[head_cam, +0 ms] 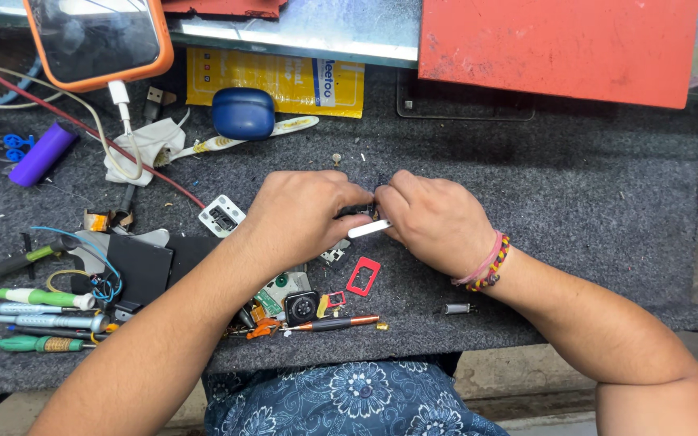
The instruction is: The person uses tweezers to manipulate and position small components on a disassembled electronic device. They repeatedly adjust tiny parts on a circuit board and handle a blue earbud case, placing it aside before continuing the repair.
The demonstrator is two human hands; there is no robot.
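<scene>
**Two hands closed over a small dark part at mid-worktop**

Both hands meet over the grey felt-covered worktop. The left hand is curled shut, knuckles up, pinning a small dark electronic part against the felt — most of it is hidden under the fingers, so I cannot tell what it is. The right hand, a braided bracelet at its wrist, is closed around a thin white plastic pry tool, its flat end lying toward the left hand; held low and close like this, it seems to give the grip steadiness for fine work.

Loose bits crowd the near side: a red plastic rectangular frame, a small square black module with a round face, and an orange-tipped dark screwdriver lie just below the hands, near enough to catch a wrist. To the left, well apart, sit green-handled precision screwdrivers, a flat black panel and a purple cylinder. Farther back rest a blue oval case, a phone in an orange case on its white cable, and an orange-red mat — none blocking the hands.
</scene>
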